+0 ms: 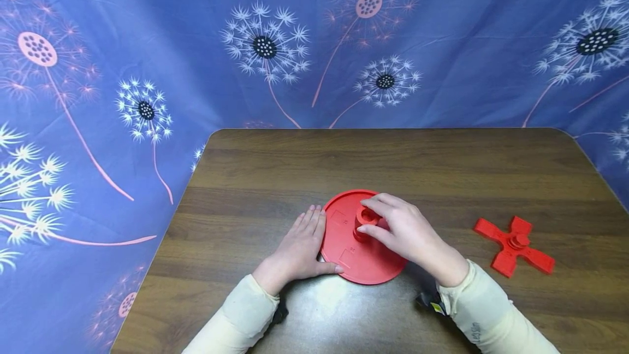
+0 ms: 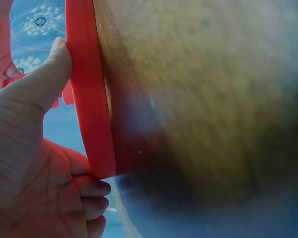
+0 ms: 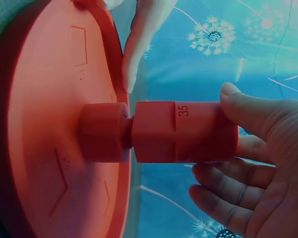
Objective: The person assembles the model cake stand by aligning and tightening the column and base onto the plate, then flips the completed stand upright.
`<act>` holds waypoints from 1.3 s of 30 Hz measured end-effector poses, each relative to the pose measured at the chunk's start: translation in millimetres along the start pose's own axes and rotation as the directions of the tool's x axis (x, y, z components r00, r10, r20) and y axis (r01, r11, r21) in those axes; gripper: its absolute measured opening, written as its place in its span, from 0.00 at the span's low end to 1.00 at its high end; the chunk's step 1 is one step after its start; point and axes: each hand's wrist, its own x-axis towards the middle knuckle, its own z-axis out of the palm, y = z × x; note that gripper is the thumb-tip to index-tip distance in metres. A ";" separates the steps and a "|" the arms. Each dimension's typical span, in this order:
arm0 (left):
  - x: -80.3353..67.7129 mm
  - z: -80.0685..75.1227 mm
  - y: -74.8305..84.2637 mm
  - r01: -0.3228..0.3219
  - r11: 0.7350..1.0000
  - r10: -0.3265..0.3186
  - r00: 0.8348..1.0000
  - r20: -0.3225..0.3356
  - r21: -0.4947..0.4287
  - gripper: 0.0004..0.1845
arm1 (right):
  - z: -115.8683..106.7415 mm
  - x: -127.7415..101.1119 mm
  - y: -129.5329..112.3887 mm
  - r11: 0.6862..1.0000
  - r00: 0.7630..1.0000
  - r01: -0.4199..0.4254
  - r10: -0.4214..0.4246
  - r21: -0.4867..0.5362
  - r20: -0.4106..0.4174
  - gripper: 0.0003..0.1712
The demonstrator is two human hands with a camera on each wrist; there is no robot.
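Observation:
A round red plate (image 1: 344,258) with a raised rim lies on the table. My left hand (image 1: 302,247) rests against its left side, fingers straight along the rim and thumb over the near edge. Its thumb and fingertips touch the plate's rim (image 2: 92,99) in the left wrist view. From the plate's middle rises a short round boss (image 3: 103,132). My right hand (image 1: 410,228) pinches the top end of a red hollow cylinder (image 3: 186,131) marked 35 between thumb and fingers. The cylinder stands in line over the boss, with a narrow neck showing between them.
A red cross-shaped piece (image 1: 508,253) with four arms and a round knob at its centre lies on the wooden table (image 1: 275,163), to the right. Blue cloth (image 1: 314,70) with dandelion prints hangs behind the table and along its sides.

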 end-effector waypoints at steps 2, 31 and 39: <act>-0.1 0.1 0.4 0.002 1.000 -0.002 1.000 0.000 0.003 0.64 | 2.4 -0.2 0.8 1.000 1.000 -0.006 0.006 0.013 -0.027 0.29; -0.9 1.2 0.8 0.014 0.998 -0.015 1.000 -0.005 -0.053 0.63 | 7.9 -14.1 30.2 0.776 0.986 -0.092 -0.018 0.624 0.167 0.29; -0.3 1.0 1.3 0.016 0.999 -0.017 1.000 -0.005 -0.051 0.63 | 11.7 -15.5 33.9 0.729 0.980 -0.142 0.010 0.670 0.197 0.27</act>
